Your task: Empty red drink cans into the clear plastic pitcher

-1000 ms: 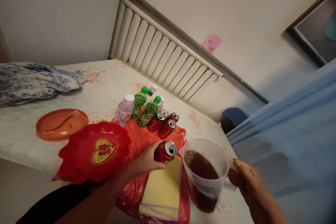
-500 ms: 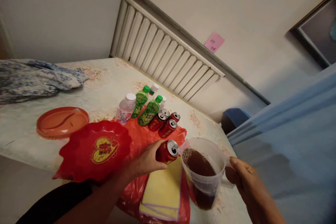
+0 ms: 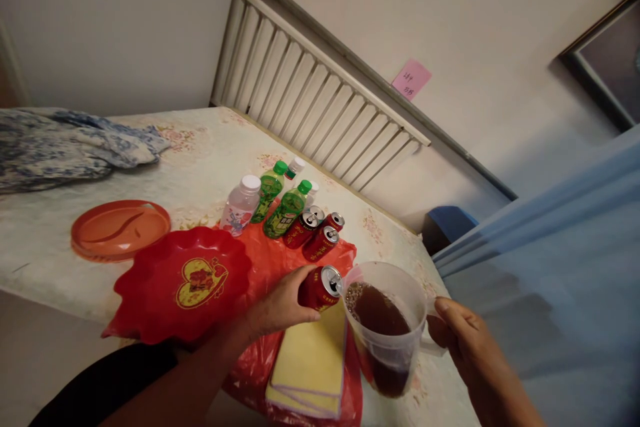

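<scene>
Left hand, grip closed round the opened red drink can, has tipped its mouth over to touch the rim of the clear plastic jug of dark liquid, which the right hand grips by its handle above the bench.

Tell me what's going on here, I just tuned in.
A person's left hand holds an opened red can tipped so that its top meets the spout of a clear plastic jug, which the right hand grips by the handle. The jug already holds dark liquid. Below them lie a yellow folded cloth and a red plastic bag. More red cans, bottles and a red scalloped dish sit on the table.
</scene>
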Action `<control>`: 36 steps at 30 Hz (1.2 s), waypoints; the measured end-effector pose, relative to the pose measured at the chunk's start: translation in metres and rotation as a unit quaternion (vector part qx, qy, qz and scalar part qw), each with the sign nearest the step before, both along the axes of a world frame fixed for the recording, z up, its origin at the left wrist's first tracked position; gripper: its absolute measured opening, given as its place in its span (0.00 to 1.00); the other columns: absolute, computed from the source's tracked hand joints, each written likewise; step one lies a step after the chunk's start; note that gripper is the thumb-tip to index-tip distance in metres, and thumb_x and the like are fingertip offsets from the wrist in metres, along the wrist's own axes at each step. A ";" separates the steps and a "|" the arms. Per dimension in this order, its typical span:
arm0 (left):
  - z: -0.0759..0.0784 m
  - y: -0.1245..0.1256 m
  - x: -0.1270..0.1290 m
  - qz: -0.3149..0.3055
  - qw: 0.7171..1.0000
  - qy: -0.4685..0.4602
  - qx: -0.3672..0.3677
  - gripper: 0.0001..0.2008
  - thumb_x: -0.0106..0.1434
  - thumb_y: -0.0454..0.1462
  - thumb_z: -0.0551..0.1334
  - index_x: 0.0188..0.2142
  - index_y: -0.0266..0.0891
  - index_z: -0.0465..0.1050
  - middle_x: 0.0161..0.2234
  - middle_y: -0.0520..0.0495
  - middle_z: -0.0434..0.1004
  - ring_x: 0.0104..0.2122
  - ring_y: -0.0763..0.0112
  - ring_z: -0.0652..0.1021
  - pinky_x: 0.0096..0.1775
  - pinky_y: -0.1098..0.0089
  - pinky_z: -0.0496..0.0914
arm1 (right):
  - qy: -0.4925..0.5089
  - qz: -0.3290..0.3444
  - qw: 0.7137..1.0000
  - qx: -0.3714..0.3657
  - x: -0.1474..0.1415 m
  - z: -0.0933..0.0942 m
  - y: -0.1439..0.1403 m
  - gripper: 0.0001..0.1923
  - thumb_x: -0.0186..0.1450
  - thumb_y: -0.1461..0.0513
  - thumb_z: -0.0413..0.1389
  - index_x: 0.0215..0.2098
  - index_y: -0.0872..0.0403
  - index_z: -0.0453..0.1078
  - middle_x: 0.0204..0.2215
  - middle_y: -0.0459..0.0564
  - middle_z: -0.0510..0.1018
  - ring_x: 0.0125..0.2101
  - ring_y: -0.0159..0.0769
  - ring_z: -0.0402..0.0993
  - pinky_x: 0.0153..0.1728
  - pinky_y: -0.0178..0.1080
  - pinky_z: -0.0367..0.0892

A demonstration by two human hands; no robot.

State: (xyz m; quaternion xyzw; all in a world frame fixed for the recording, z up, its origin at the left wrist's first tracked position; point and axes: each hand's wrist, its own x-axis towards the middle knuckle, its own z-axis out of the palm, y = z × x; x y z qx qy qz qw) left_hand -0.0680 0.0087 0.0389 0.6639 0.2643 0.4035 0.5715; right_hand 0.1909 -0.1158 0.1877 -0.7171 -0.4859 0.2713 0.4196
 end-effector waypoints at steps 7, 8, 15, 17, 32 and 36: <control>-0.005 0.001 0.001 0.003 1.000 0.010 0.009 0.38 0.44 0.30 0.69 0.57 0.40 0.64 0.56 0.43 0.72 0.55 0.53 0.72 0.56 0.59 0.66 | -0.020 0.006 1.000 0.007 0.002 0.000 0.001 0.29 0.58 0.40 0.56 0.15 0.51 0.54 0.13 0.39 0.53 0.17 0.27 0.45 0.19 0.34 0.45; -0.005 0.001 0.001 0.004 1.000 0.011 0.008 0.38 0.44 0.30 0.69 0.57 0.40 0.64 0.56 0.43 0.72 0.55 0.53 0.72 0.56 0.59 0.66 | -0.022 0.005 1.000 0.007 0.003 0.000 0.001 0.30 0.58 0.40 0.56 0.15 0.51 0.53 0.13 0.39 0.53 0.17 0.27 0.45 0.19 0.34 0.45; -0.003 0.000 0.000 0.011 1.000 0.022 0.014 0.39 0.44 0.30 0.69 0.57 0.39 0.64 0.56 0.42 0.71 0.55 0.53 0.71 0.57 0.59 0.65 | -0.030 0.011 0.999 -0.003 0.004 0.003 0.002 0.29 0.59 0.42 0.57 0.15 0.51 0.54 0.13 0.40 0.54 0.18 0.27 0.46 0.19 0.35 0.46; -0.002 0.000 0.000 0.011 1.000 0.021 0.015 0.38 0.44 0.30 0.68 0.57 0.40 0.65 0.56 0.43 0.72 0.55 0.53 0.71 0.57 0.59 0.65 | -0.031 0.013 0.999 -0.007 0.004 0.004 0.002 0.29 0.59 0.42 0.57 0.15 0.51 0.54 0.13 0.40 0.55 0.17 0.27 0.46 0.19 0.35 0.46; -0.004 0.001 0.001 0.008 1.000 0.025 0.009 0.38 0.43 0.30 0.68 0.56 0.39 0.65 0.55 0.43 0.72 0.54 0.53 0.71 0.56 0.60 0.65 | -0.043 0.023 0.999 -0.014 0.005 0.006 0.004 0.28 0.59 0.42 0.57 0.15 0.51 0.55 0.14 0.39 0.54 0.18 0.28 0.46 0.20 0.35 0.44; -0.004 0.001 0.000 0.008 1.000 0.022 0.012 0.38 0.43 0.30 0.68 0.56 0.40 0.65 0.55 0.43 0.72 0.54 0.54 0.72 0.55 0.61 0.66 | -0.049 0.026 0.998 -0.018 0.003 0.007 0.003 0.29 0.59 0.41 0.57 0.15 0.51 0.55 0.14 0.39 0.54 0.18 0.28 0.45 0.20 0.35 0.44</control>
